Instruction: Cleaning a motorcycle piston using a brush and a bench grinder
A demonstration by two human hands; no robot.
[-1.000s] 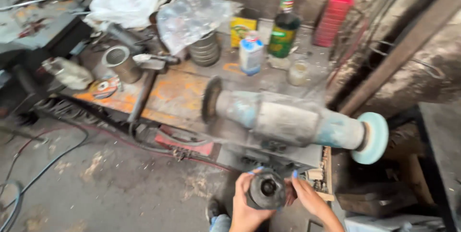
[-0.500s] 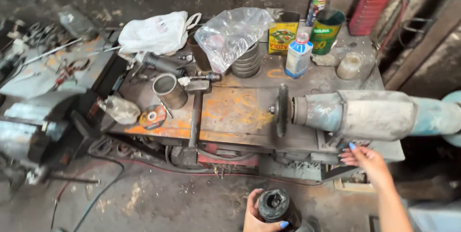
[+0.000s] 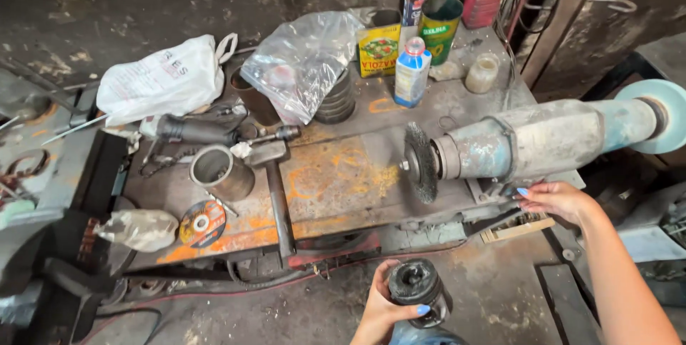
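1. Dark round metal part (image 3: 416, 286), low centre, below worktop (image 3: 336, 181) edge; left hand (image 3: 386, 309) grip closed round it, axis roughly upright.
2. Wire wheel (image 3: 421, 161) of bench grinder (image 3: 529, 141) lies up-right of part.
3. Right hand (image 3: 561, 201) nearer, fingers at grinder base; grip state can't tell.
4. Part's lower end cut off.
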